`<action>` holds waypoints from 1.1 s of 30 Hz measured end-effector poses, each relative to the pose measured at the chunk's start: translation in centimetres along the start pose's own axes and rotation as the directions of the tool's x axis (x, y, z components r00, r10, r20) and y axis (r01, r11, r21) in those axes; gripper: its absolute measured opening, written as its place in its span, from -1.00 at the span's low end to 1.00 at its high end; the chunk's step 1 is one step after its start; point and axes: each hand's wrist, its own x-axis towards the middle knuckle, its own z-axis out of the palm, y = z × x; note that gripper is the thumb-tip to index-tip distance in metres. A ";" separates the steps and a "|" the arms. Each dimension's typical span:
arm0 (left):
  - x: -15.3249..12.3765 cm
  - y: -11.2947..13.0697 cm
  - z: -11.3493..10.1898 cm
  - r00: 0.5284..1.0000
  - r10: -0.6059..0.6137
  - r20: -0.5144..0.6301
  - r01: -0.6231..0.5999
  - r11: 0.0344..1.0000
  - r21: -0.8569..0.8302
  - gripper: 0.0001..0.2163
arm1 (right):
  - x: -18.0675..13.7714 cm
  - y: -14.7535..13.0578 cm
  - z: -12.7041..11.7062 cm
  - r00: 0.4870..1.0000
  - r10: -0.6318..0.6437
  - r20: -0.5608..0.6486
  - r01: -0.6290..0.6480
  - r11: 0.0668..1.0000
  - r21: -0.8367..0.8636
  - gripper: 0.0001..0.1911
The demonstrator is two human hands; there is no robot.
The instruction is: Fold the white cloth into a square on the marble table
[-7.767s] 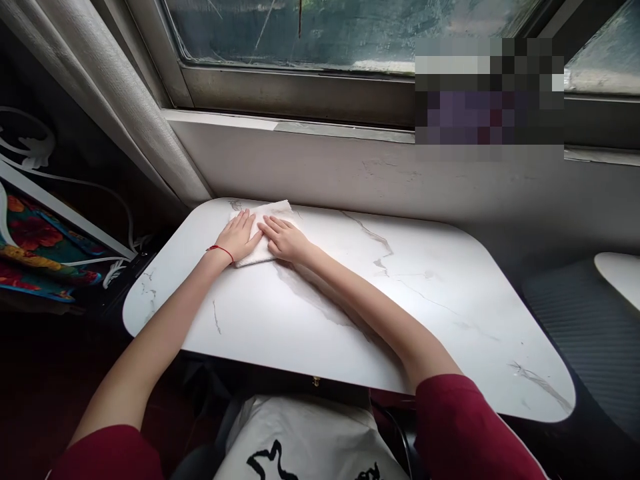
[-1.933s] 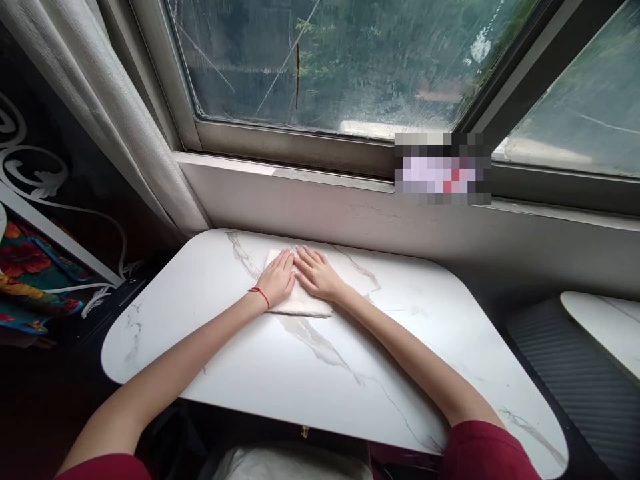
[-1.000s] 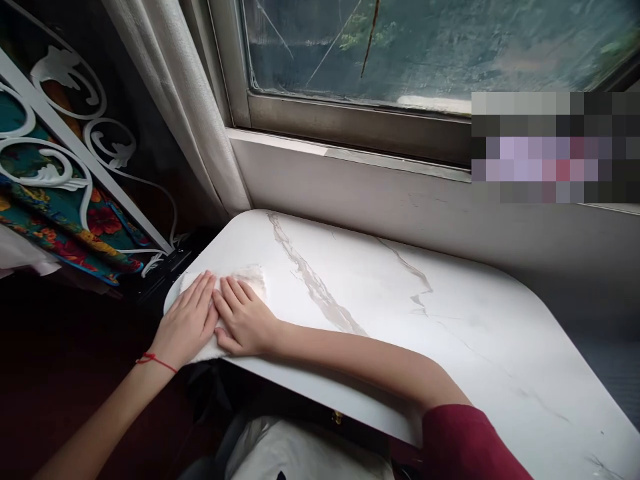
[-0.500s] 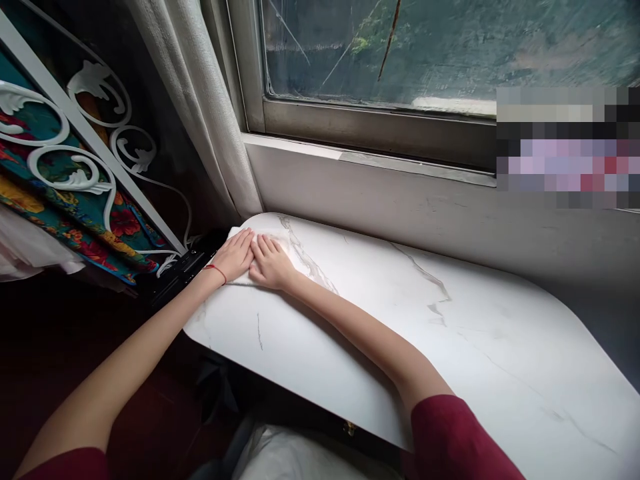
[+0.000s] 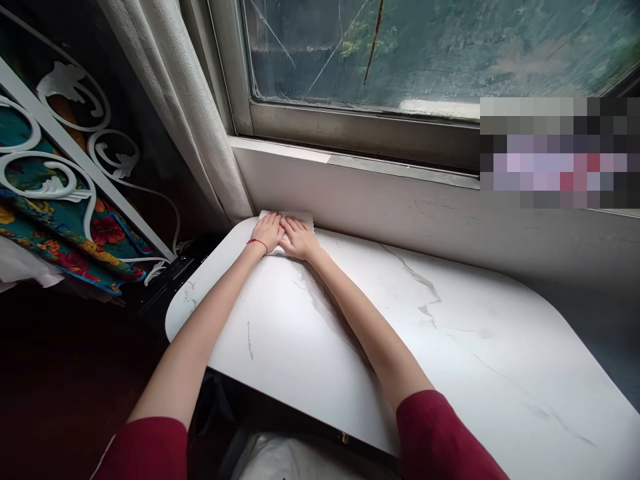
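A white cloth (image 5: pixel 305 217) lies flat at the back left of the white marble-patterned table (image 5: pixel 280 333), its far edge close to the wall. My left hand (image 5: pixel 268 232), with a red string around the wrist, rests palm down on the cloth, fingers stretched forward. Beside and touching it, my right hand (image 5: pixel 299 240) presses flat on the same cloth, its fingers also stretched out. Both hands cover much of the cloth, so its middle is hidden.
Behind the table are a wall, a window (image 5: pixel 350 60) and a light curtain (image 5: pixel 175 100). White scrollwork metal (image 5: pixel 120 157) and floral fabric (image 5: pixel 107 230) stand at left. Pale fabric (image 5: pixel 285 460) shows below the table's front edge. A blurred patch covers the right.
Both hands have slid the cloth away from the table's left end, rightward and back toward the wall. The view has also shifted slightly.
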 end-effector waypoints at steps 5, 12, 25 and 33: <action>-0.2 0.6 -0.6 1.000 -0.001 -0.003 0.001 1.000 0.006 -0.52 | 0.0 0.4 -0.2 1.000 -0.019 -0.017 0.020 0.999 0.042 -0.42; -3.3 2.2 -1.9 0.998 0.060 0.028 -0.062 0.997 0.052 -0.49 | -2.9 -0.1 -1.6 0.990 -0.133 0.054 0.132 0.991 0.029 -0.33; -19.8 7.5 -5.8 0.976 0.208 0.055 -0.212 0.974 0.083 -0.40 | -17.9 -9.4 -7.6 0.968 -0.246 0.047 0.241 0.966 0.096 -0.24; -25.9 10.1 -7.2 0.968 0.251 -0.018 -0.250 0.967 0.053 -0.33 | -23.1 -11.6 -9.5 0.959 -0.273 0.069 0.257 0.949 0.184 -0.22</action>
